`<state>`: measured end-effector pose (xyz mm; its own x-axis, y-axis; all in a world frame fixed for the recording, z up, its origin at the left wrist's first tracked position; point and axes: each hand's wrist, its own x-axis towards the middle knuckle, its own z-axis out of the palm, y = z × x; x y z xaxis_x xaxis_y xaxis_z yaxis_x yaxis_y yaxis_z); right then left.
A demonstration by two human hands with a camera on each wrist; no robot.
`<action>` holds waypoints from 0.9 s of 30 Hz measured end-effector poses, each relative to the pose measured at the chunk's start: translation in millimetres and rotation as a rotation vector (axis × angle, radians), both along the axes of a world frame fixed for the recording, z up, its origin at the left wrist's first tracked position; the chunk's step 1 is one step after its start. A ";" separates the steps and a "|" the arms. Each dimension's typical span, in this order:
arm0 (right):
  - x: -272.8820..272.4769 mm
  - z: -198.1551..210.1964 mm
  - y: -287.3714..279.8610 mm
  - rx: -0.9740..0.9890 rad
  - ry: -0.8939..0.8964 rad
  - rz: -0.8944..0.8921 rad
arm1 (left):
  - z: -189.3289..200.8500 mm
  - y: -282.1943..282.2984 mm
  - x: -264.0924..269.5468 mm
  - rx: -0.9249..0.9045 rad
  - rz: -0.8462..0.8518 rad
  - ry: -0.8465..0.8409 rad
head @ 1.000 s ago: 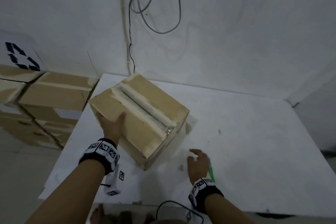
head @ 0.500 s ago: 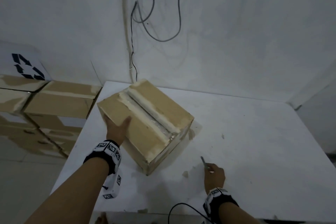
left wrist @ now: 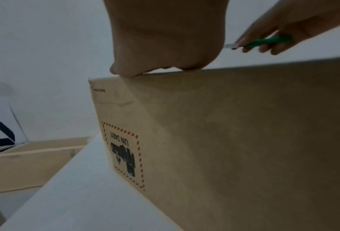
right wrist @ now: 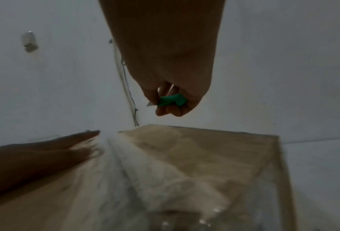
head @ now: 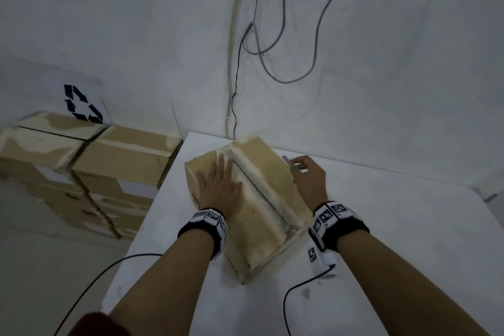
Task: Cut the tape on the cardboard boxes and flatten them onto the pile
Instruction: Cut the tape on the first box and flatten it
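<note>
Moved: right hand, gripping green box cutter, up from table to far end of taped seam; left hand flat on cardboard box; cut likely imminent

A brown cardboard box is set closed and at an angle on the white table, its top seam sealed by a strip of clear tape running lengthwise. A red-dashed label reading UN 3481 is printed upside down on its side. Further taped boxes are stacked left of the table.
</note>
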<state>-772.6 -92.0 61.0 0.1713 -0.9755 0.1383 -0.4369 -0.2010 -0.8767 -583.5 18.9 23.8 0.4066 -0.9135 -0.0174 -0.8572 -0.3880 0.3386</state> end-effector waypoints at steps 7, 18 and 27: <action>90.2 -5.4 2.5 -0.061 0.207 0.215 | -4.2 0.1 3.2 0.060 -0.052 -0.057; 136.2 -13.3 -16.3 0.005 0.391 0.304 | -7.1 -1.1 4.1 -0.019 -0.029 0.028; 141.3 -1.1 -12.6 -0.069 0.521 0.402 | -8.0 -4.8 6.1 0.026 -0.022 0.047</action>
